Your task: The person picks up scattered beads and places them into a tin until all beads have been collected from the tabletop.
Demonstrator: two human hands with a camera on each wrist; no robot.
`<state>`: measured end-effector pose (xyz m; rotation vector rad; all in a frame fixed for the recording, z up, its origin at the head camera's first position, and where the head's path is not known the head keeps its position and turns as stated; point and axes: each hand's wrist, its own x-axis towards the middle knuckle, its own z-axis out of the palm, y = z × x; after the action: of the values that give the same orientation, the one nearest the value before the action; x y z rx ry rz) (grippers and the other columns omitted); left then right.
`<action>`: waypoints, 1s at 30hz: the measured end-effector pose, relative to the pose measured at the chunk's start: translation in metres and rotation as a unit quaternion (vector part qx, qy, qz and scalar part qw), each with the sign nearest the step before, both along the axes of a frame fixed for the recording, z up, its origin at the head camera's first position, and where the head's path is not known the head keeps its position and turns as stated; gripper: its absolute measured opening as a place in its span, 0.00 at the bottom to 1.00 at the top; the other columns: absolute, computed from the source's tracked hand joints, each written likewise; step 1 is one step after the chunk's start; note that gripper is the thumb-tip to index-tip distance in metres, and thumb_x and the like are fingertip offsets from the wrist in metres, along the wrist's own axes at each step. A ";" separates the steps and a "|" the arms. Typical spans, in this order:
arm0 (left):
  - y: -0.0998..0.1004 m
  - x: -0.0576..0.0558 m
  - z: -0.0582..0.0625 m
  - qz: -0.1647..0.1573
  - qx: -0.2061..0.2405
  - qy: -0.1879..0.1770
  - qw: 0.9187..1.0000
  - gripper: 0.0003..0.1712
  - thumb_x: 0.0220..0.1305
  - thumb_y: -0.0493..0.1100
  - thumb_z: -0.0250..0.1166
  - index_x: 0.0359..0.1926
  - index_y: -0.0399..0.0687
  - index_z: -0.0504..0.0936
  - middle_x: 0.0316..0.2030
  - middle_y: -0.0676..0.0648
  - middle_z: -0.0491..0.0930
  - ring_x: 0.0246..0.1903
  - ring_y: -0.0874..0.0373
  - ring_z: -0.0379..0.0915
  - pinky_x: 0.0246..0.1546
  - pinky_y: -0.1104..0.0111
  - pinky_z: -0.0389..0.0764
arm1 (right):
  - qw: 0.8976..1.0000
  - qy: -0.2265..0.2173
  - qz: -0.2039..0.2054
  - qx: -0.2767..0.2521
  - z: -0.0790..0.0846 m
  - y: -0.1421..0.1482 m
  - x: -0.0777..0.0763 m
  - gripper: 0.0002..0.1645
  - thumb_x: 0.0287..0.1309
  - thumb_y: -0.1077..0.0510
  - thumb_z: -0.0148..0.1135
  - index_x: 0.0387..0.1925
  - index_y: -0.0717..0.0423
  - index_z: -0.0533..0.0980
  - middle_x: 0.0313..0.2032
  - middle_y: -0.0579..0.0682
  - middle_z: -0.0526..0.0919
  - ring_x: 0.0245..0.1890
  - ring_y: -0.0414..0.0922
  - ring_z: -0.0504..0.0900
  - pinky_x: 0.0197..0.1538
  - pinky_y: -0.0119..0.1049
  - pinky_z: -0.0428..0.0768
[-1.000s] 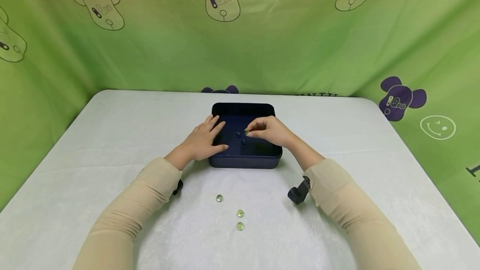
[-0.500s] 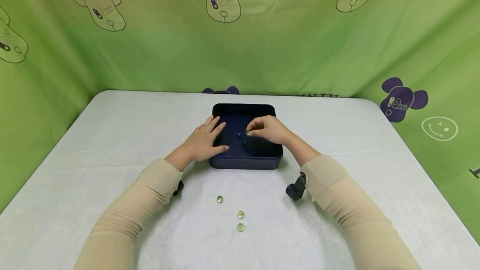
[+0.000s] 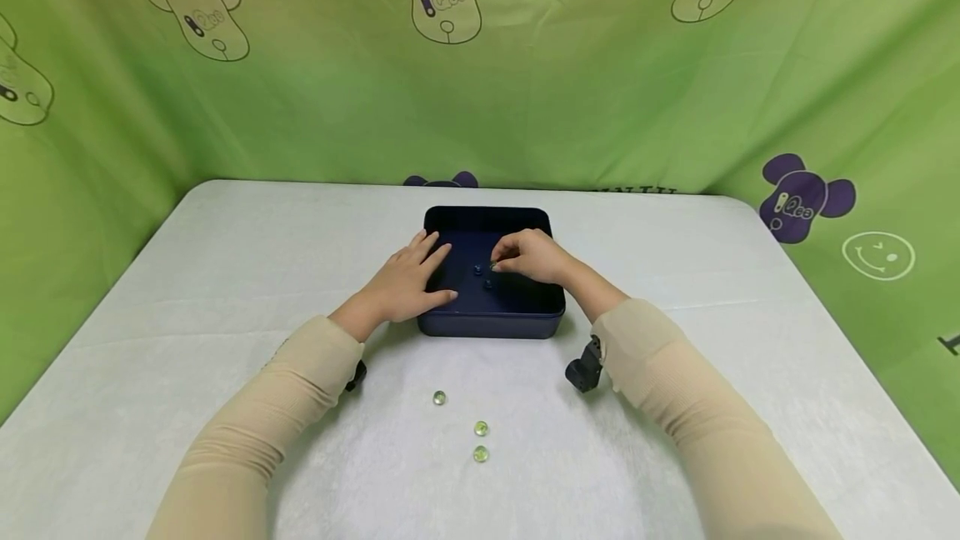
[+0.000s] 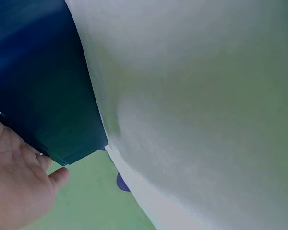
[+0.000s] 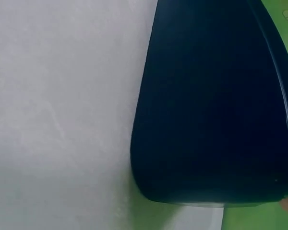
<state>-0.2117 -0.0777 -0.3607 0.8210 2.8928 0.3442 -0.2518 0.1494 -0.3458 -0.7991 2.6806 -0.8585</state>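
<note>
A dark blue rectangular box (image 3: 491,325) without a lid stands on the white-covered table. My left hand (image 3: 405,280) rests on its left rim with the fingers spread; the left wrist view shows part of that hand (image 4: 21,179) beside the box wall (image 4: 48,96). Over the inside of the box, my right hand (image 3: 534,257) pinches a small green glass marble (image 3: 493,265) between thumb and fingertips, mostly covered by them. Two small dark marbles lie on the box floor, one (image 3: 477,270) farther back and one (image 3: 488,283) nearer. The right wrist view mostly shows the box's outer wall (image 5: 211,105).
Three clear greenish marbles lie on the table in front of the box: one at the left (image 3: 439,397), one in the middle (image 3: 481,428) and one nearest me (image 3: 481,454). A green printed curtain (image 3: 300,107) hangs behind the table.
My right wrist and forearm have shifted slightly left and inward, while the fingertips stay over the box with the marble. The left hand keeps its place on the rim.
</note>
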 end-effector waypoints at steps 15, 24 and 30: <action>0.000 0.001 0.002 0.001 0.001 -0.004 1.000 0.42 0.58 0.63 0.46 0.66 0.48 0.46 0.65 0.44 0.37 0.63 0.53 0.24 0.59 0.56 0.42 | 0.992 0.042 0.038 0.115 -0.003 -0.009 -0.006 0.05 0.48 0.61 0.61 0.29 0.59 0.78 0.27 0.47 0.80 0.28 0.41 0.76 0.36 0.35 0.72; 0.001 0.001 0.000 -0.001 0.002 -0.003 1.000 0.42 0.58 0.63 0.46 0.66 0.47 0.47 0.65 0.43 0.37 0.63 0.52 0.24 0.59 0.57 0.42 | 0.984 0.069 0.051 0.154 -0.008 -0.010 -0.005 0.06 0.49 0.61 0.60 0.31 0.59 0.78 0.29 0.49 0.80 0.31 0.43 0.76 0.38 0.36 0.73; 0.000 0.000 0.000 0.000 0.001 0.001 1.000 0.42 0.58 0.63 0.46 0.66 0.47 0.46 0.65 0.43 0.37 0.63 0.52 0.25 0.59 0.57 0.42 | 0.981 0.080 0.056 0.168 -0.008 -0.011 -0.005 0.06 0.48 0.62 0.61 0.31 0.59 0.79 0.30 0.50 0.80 0.31 0.44 0.76 0.39 0.37 0.73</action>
<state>-0.2116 -0.0778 -0.3611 0.8213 2.8953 0.3472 -0.2567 0.1379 -0.3543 -0.9570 2.7753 -0.3133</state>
